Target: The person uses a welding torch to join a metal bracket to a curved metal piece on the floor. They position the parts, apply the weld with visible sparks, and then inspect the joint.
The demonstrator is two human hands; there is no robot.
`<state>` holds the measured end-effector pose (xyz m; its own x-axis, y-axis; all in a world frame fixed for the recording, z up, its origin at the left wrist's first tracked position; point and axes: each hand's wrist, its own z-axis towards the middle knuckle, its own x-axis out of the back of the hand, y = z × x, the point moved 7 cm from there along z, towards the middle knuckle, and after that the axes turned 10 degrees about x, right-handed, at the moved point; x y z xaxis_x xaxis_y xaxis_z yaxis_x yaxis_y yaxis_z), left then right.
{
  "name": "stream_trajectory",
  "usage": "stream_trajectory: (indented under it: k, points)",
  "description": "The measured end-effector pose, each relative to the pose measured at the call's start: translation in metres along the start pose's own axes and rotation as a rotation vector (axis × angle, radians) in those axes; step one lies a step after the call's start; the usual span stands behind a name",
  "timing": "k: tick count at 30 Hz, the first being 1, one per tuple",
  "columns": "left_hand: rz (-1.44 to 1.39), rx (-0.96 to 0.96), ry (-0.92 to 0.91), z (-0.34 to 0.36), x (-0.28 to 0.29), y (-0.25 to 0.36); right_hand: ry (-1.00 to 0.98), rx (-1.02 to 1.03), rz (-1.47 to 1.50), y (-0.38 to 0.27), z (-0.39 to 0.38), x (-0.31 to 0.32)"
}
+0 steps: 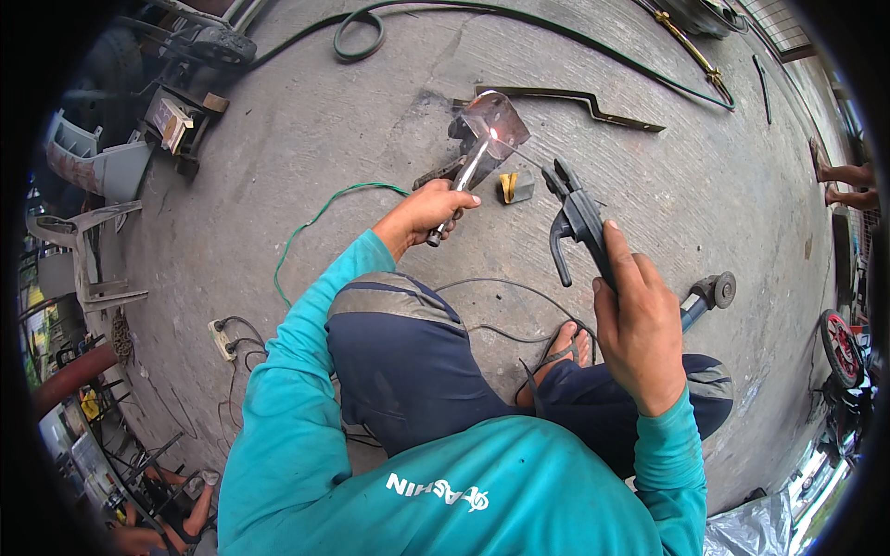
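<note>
My left hand (429, 211) is closed round a shiny metal bar-shaped tool (475, 165); its exact kind is unclear. The tool's far end rests at a rusty metal plate piece (501, 116) on the concrete floor. In my right hand (640, 320) is a black welding electrode holder (586, 221), fingers wrapped round its handle. A thin welding rod (527, 156) runs from its jaws to the plate, where a bright orange-white spot glows beside the tool's end. A little smoke hangs over the plate. Just right of my left hand sits a small yellow and grey block (514, 188).
A bent flat metal bar (593, 107) lies behind the plate. Black cable (519, 9) curves across the far floor; a green wire (306, 222) runs at left. An angle grinder (712, 293) lies right of my knee. A white plastic chair (88, 246) stands left; another person's feet (825, 185) show right.
</note>
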<state>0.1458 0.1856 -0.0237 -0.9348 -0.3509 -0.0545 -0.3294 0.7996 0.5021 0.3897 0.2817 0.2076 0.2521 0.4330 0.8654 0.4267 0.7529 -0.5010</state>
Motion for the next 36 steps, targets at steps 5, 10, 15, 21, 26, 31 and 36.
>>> stream_trajectory:
  k: [5,10,15,21,26,31,36]
  points:
    - [0.01,-0.005,-0.003,-0.001,0.0,0.001,-0.009,0.0,-0.001,0.001,0.0,-0.001]
    - [0.013,-0.02,0.017,-0.002,0.001,0.001,-0.006,0.008,-0.013,0.0,0.001,-0.002]
    - [-0.007,-0.029,-0.027,0.008,0.001,-0.003,0.011,0.022,0.01,0.002,0.0,-0.003]
    - [-0.005,-0.005,-0.037,0.007,0.002,-0.003,-0.011,-0.006,0.015,0.0,0.001,-0.002]
    - [0.015,-0.041,-0.034,0.004,0.001,0.0,0.024,0.027,0.027,0.0,0.001,-0.003]
    - [0.016,-0.025,-0.014,0.003,0.001,-0.001,0.003,0.016,-0.012,-0.001,0.002,-0.004]
    - [0.014,-0.026,-0.002,0.001,0.0,0.0,0.007,0.031,-0.024,-0.002,0.002,-0.005]
